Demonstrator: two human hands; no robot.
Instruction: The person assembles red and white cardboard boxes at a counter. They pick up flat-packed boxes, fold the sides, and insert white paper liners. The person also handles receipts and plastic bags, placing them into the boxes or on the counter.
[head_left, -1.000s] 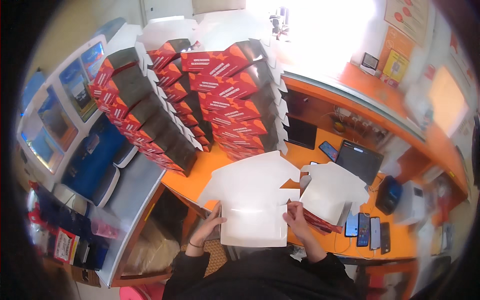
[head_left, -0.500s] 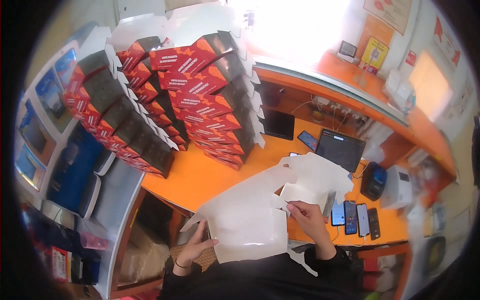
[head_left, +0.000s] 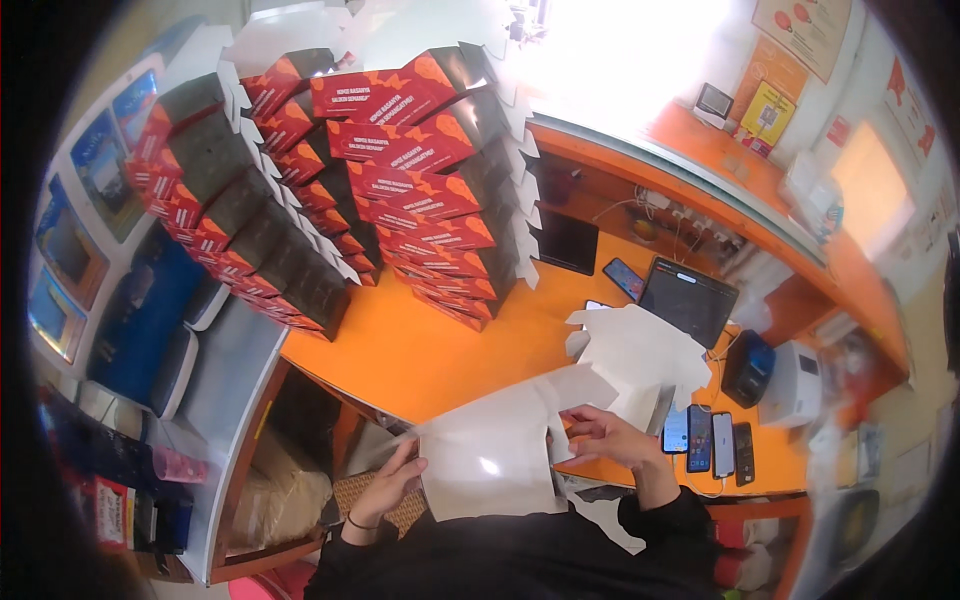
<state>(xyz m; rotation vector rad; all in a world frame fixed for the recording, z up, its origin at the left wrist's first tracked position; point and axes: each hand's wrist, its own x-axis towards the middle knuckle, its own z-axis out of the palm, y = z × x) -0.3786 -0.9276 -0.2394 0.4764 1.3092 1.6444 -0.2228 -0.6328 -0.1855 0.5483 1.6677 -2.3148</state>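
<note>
A partly folded cardboard food box (head_left: 485, 465) lies in front of my body, its plain white inner face up. At its left edge is my left hand (head_left: 385, 487), the thumb on the white face and the fingers behind the side flap. My right hand (head_left: 612, 442) pinches the flap at the right edge, which is bent upward. Just beyond the right hand, another white box blank (head_left: 640, 360) rests opened out on the orange table (head_left: 400, 345). The underside of the held box is hidden.
Tall nested stacks of red and dark boxes (head_left: 425, 200) stand at the back left, beside another such stack (head_left: 225, 190). Several phones (head_left: 698, 438) lie on the right, near a tablet (head_left: 688, 300), a black device (head_left: 752, 365) and a white printer-like device (head_left: 795, 385).
The held box's far panel has swung nearer and lower, away from the other blank. Its right flap is now bent up under my right hand. My left hand has shifted slightly inward.
</note>
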